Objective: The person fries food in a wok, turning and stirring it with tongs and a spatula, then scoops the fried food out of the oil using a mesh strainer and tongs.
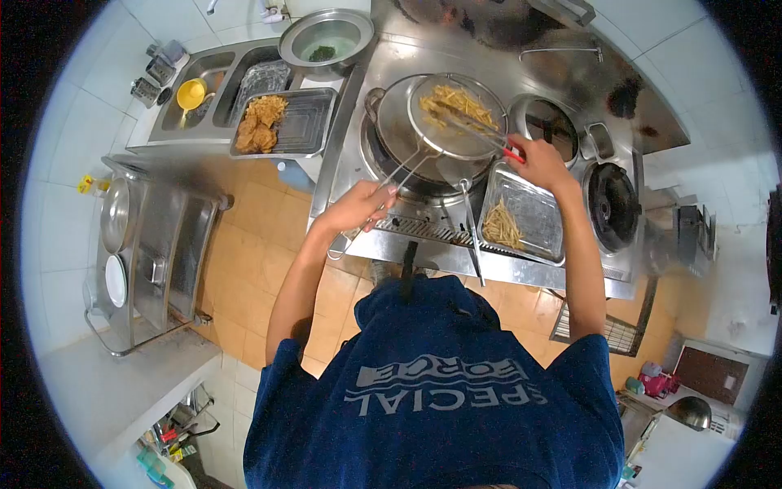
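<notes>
My left hand (363,205) is closed around the long wire handle of a round strainer (436,145), held over a wok (395,138) on the stove. Golden fries (460,104) lie in the strainer's mesh. From the right, my right hand (542,163) grips red-handled tongs (481,126), whose tips are among the fries. Below that hand, a metal tray (542,216) holds a pile of pale fries (503,225). A ladle (471,220) rests between the wok and this tray, its handle pointing toward me.
On the left, a tray (305,122) of fried pieces (259,126) sits beside a sink (181,122) holding a yellow bowl (191,94). A large metal bowl (326,39) stands behind. Right of the wok are a round pot (547,130) and a black burner (611,208). A cart (151,244) stands at far left.
</notes>
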`<state>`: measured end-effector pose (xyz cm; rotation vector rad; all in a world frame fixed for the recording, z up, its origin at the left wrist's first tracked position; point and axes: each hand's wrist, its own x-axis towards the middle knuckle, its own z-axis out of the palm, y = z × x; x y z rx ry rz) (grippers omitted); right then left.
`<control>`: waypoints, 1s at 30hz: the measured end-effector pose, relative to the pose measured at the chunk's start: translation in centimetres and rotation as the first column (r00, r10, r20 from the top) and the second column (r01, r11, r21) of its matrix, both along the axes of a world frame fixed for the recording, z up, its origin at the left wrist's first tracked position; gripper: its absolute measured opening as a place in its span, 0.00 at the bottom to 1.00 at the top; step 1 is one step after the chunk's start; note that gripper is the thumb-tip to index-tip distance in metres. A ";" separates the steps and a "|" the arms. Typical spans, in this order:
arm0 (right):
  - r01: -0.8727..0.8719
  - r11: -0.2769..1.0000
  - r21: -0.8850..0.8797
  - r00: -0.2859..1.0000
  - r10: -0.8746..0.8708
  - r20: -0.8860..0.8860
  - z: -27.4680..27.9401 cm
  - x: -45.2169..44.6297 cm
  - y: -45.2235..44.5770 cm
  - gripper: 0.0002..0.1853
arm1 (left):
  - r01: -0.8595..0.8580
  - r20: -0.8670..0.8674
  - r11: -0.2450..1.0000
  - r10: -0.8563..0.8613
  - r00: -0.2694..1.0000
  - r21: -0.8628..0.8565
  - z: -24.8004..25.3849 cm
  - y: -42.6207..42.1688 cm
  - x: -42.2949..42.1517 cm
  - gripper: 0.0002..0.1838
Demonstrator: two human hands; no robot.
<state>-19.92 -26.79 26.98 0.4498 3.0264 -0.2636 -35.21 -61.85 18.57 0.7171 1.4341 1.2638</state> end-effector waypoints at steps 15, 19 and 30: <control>0.140 0.975 -0.174 0.948 -0.182 -0.261 -3.0 4.0 -1.0 0.29 | -0.082 0.115 0.995 0.087 0.990 -0.051 -2.9 -1.6 2.0 0.24; 0.233 0.954 -0.188 0.941 -0.270 -0.206 -3.7 5.0 -1.1 0.28 | -0.074 0.138 0.995 0.083 0.987 -0.067 -3.5 -1.6 2.5 0.24; 0.143 0.880 -0.453 0.861 -0.337 -0.382 -2.3 1.5 -1.9 0.32 | -0.287 0.049 0.953 0.293 0.955 -0.092 0.6 -4.0 1.3 0.24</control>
